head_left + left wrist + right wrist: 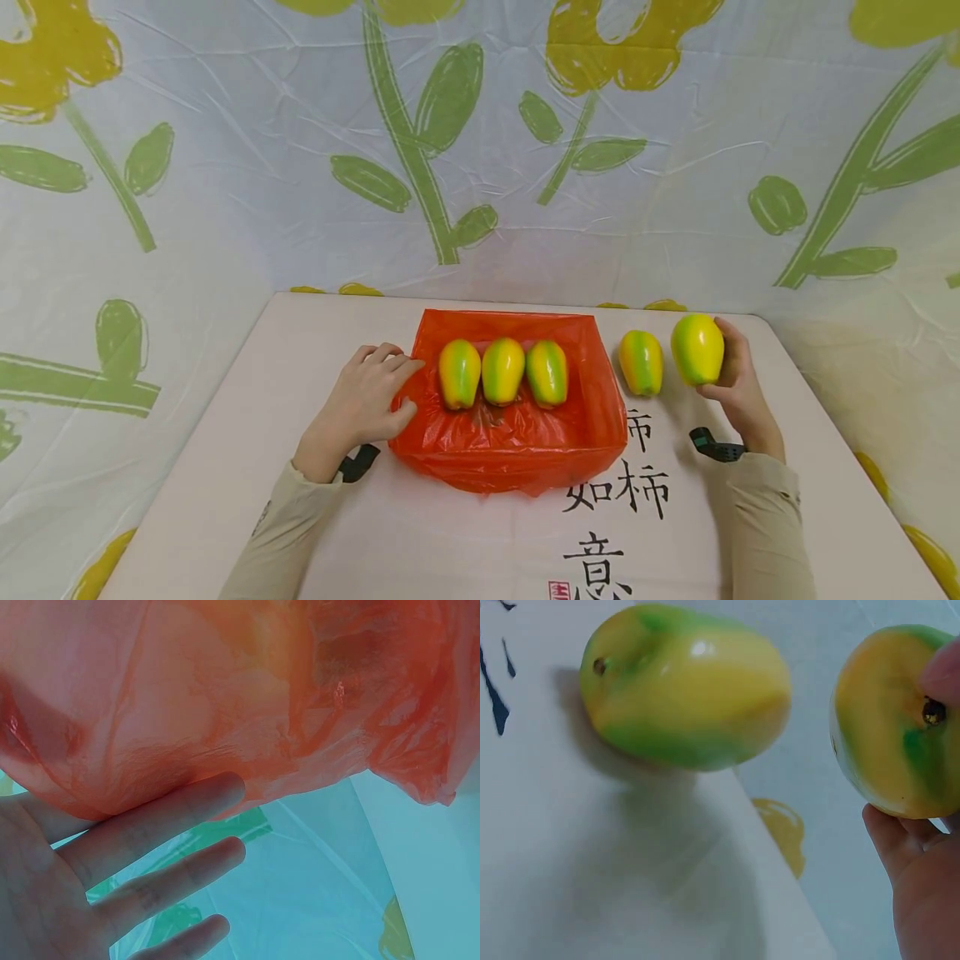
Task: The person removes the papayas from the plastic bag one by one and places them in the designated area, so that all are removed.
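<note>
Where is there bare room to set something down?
On the table, left of the left hand, out to its left edge; also in front of the red box, between the left sleeve and the black writing. It's crowded right of the box, where a lone fruit sits near the right hand and its held fruit.

yellow-green fruit [697, 348] | held upright | right of open red box [510, 468]

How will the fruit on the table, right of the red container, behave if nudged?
The fruit will probably roll, given its rounded sides, perhaps curving since one end looks narrower. Its glossy skin may be slippery.
</note>
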Demonstrator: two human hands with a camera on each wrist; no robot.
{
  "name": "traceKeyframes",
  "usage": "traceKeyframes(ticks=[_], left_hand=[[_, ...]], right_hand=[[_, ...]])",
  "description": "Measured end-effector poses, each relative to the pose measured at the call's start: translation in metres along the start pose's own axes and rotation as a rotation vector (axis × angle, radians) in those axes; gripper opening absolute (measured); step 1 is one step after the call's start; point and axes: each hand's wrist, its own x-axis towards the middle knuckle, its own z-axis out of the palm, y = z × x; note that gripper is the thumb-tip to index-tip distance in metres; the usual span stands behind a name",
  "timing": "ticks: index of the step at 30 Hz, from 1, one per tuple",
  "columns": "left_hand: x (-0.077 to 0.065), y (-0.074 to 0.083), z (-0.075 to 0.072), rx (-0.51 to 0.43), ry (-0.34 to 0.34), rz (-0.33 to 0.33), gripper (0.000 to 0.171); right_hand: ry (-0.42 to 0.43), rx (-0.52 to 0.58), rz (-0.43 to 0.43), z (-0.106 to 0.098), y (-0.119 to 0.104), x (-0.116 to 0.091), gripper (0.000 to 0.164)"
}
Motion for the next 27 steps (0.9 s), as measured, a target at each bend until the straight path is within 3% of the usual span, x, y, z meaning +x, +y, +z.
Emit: traceKeyframes(ticks=[11,20,27], left_hand=[[0.0,0.0,0.0,0.004,-0.005,-0.002,0.047],[0.0,0.0,0.0,0.004,-0.006,-0.001,0.047],[-0.001,0.001,-0.001,0.003,-0.003,-0.002,0.047]], right_hand=[[0.034,-0.07,0.125,-0.012,0.028,-0.007,0.102],[0.05,-0.221,0.236,-0.018,0.04,-0.013,0.103],[0.055,-0.229,0.26,-0.023,0.047,-0.015,0.103]])
